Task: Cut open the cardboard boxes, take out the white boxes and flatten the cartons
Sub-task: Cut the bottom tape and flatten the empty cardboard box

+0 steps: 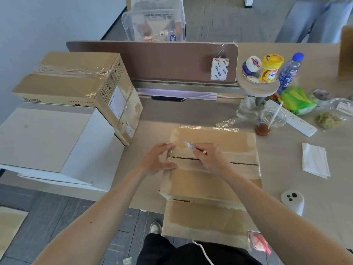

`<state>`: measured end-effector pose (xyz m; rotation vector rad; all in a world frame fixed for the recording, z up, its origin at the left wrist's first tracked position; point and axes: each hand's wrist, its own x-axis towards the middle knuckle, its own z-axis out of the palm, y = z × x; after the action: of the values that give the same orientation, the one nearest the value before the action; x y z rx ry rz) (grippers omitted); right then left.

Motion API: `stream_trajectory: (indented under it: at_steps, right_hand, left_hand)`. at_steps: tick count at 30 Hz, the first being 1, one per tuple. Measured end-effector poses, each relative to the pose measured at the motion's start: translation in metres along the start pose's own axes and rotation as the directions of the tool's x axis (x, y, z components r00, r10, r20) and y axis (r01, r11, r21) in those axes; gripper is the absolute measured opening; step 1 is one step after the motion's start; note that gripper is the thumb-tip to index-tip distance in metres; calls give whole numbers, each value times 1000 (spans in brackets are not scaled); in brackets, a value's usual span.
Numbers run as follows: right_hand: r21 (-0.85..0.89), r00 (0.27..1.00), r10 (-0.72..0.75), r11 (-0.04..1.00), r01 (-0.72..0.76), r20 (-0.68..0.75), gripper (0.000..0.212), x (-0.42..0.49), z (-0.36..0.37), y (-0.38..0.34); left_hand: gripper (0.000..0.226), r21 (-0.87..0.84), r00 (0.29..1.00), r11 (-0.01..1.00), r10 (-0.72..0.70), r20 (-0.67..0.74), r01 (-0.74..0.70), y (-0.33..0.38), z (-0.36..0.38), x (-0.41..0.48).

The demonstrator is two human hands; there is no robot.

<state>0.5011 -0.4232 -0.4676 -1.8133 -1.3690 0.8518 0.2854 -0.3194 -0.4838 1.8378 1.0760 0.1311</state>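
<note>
Cardboard box (210, 180) lies flat on desk (286, 169), near front edge, directly before person. Right hand (212, 159) pinches small cutter (189, 145), blade lifted off tape, tip pointing up-left. Left hand (156, 159) loosely spread, fingers and thumb straddling left end of centre seam (183, 158), gripping nothing. Seam looks slit along most of length. My advice: keep blade shallow so contents aren't scored, cut away from left fingers, slit end tapes next. Second carton (76, 81) sits sealed, far left.
</note>
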Motion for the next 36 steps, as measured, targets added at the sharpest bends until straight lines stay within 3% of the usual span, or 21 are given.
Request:
stream_trajectory:
  at_steps: [5,8,10,14,24,36]
  right_hand:
    - [-285,992,-121,950,128,43,17,8,11,-7]
    - [-371,981,-173,909,192,83,52,14,19,-11]
    - [-423,972,-193,876,232,133,59,17,23,-15]
    - [-457,964,-184,853,253,191,56,21,25,-16]
    - [-475,951,-148,839,266,272,40,22,25,-20]
    - [-596,930,-93,744,303,357,47,22,16,-36]
  left_hand:
    - [76,-70,999,997,-30,45,33,-8,0,6]
    - [75,-74,996,996,-49,79,55,-8,-1,6]
    - [79,-75,991,994,-73,115,81,-9,-3,6]
    - [81,-154,982,977,-123,140,145,-10,-2,10]
    - [79,-146,981,974,-154,117,171,-7,2,8]
    - [77,-73,982,982,-166,90,172,-1,3,4]
